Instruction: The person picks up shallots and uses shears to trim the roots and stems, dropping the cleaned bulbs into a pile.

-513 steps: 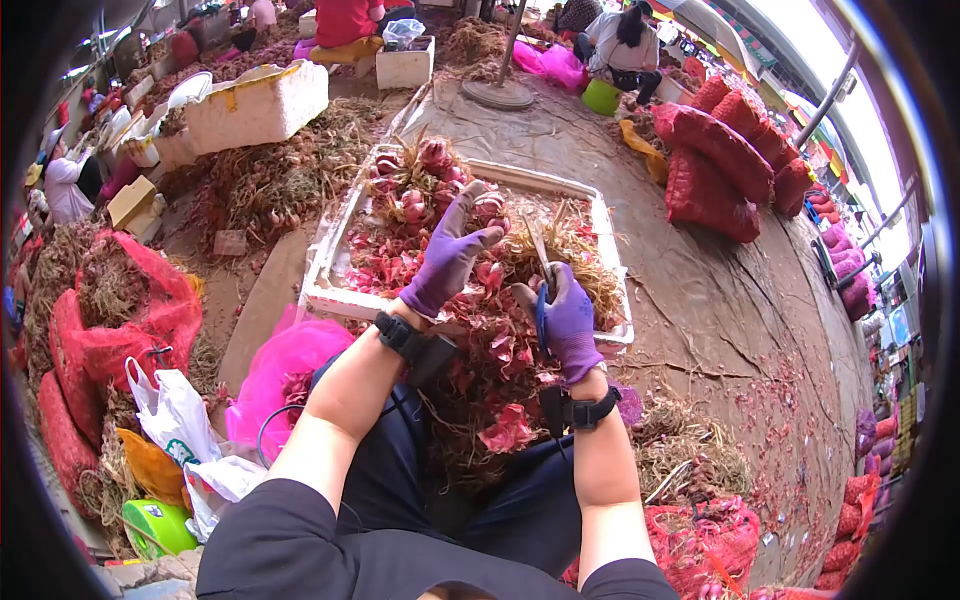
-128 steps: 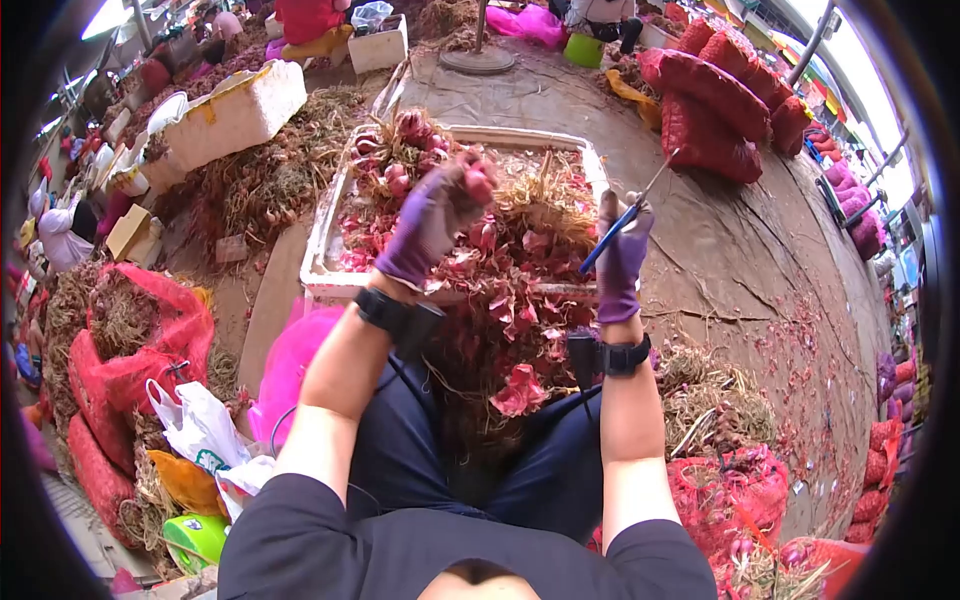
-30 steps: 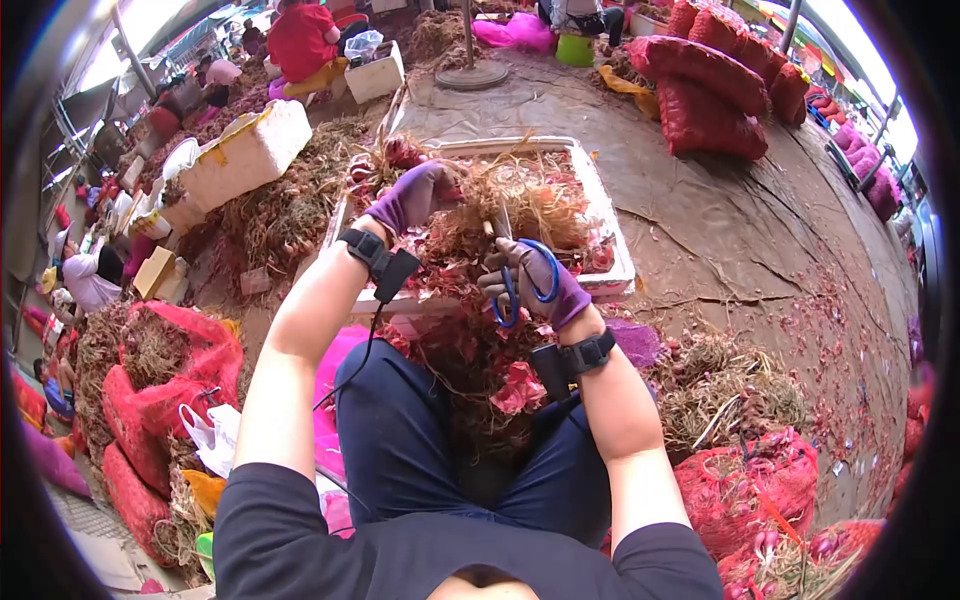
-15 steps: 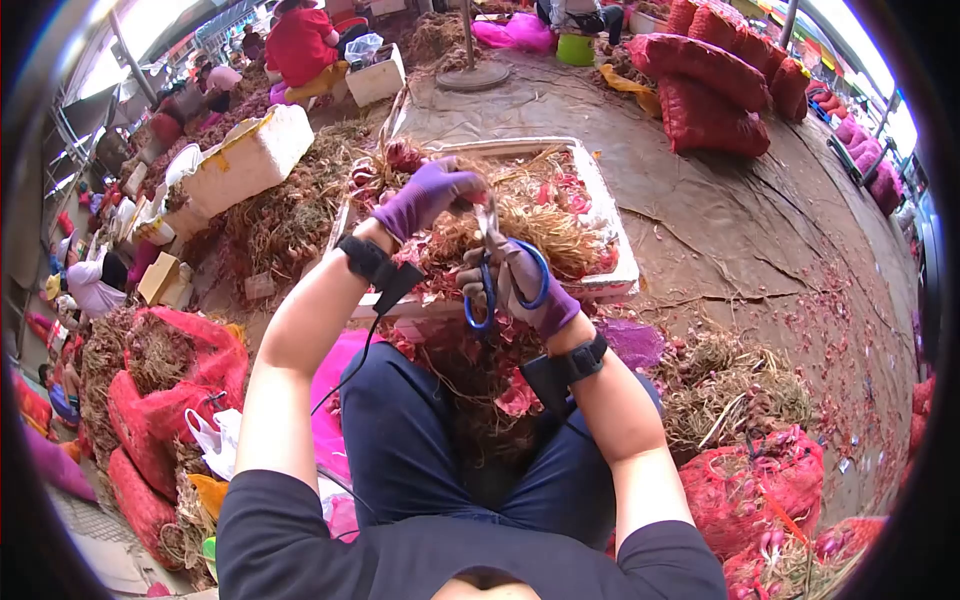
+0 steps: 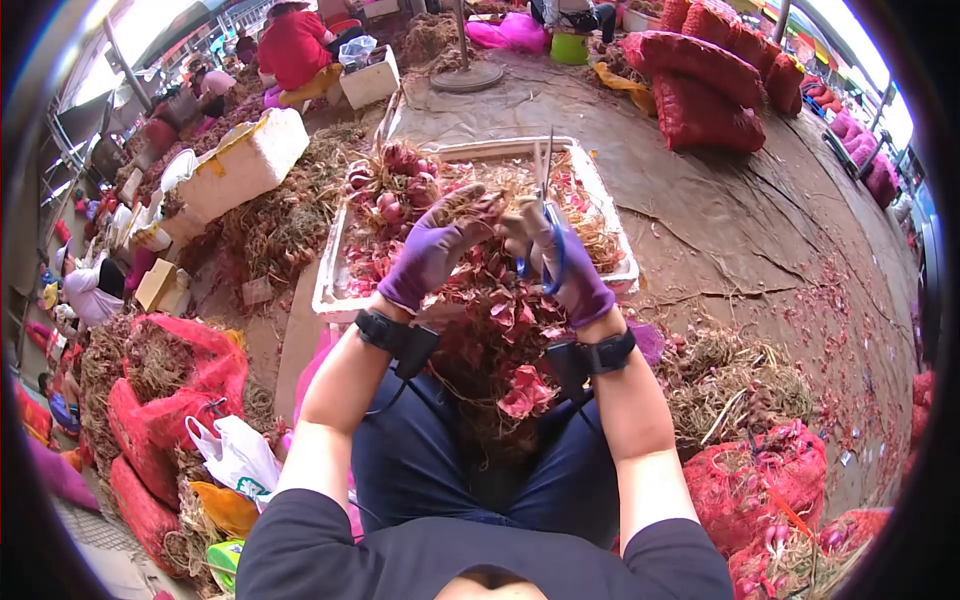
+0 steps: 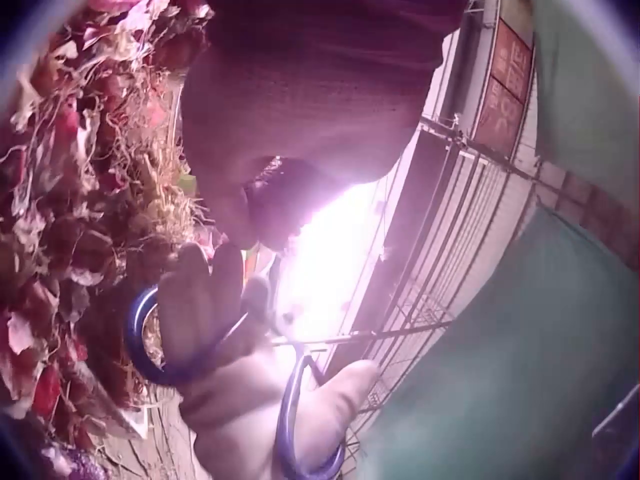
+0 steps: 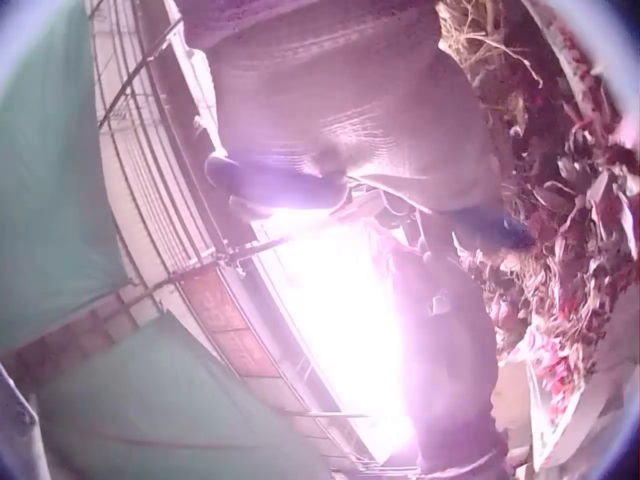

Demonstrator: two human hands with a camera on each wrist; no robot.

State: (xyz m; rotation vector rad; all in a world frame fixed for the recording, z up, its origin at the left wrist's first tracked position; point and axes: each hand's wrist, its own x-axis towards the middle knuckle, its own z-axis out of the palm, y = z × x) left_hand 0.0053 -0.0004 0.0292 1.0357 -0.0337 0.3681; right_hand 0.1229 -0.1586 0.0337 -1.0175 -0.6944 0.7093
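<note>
My gloved left hand (image 5: 437, 252) is raised over the near side of a white foam box (image 5: 330, 300), its fingers bent around a small reddish shallot (image 5: 488, 207) that they mostly hide. In the left wrist view a dark rounded piece (image 6: 283, 205) shows between the fingers. Close beside it, my gloved right hand (image 5: 575, 268) holds scissors (image 5: 544, 175) by their blue handles, blades pointing up and away. One blue loop (image 6: 145, 345) shows around the fingers in the left wrist view. Shallots with dried stalks (image 5: 400, 185) are heaped in the box's far left corner.
Red skins (image 5: 510, 320) spill over the box's near edge toward the lap. Trimmed stalks (image 5: 735, 385) and a red net sack (image 5: 755, 485) lie at the right. Red net sacks (image 5: 150, 400) and a white plastic bag (image 5: 235, 450) stand left. Another person (image 5: 292, 48) sits farther off.
Over the last second the left hand has drawn back toward the body. The right hand has turned, so the scissors point up, apart from the left fingers. The shallot heap shows more fully.
</note>
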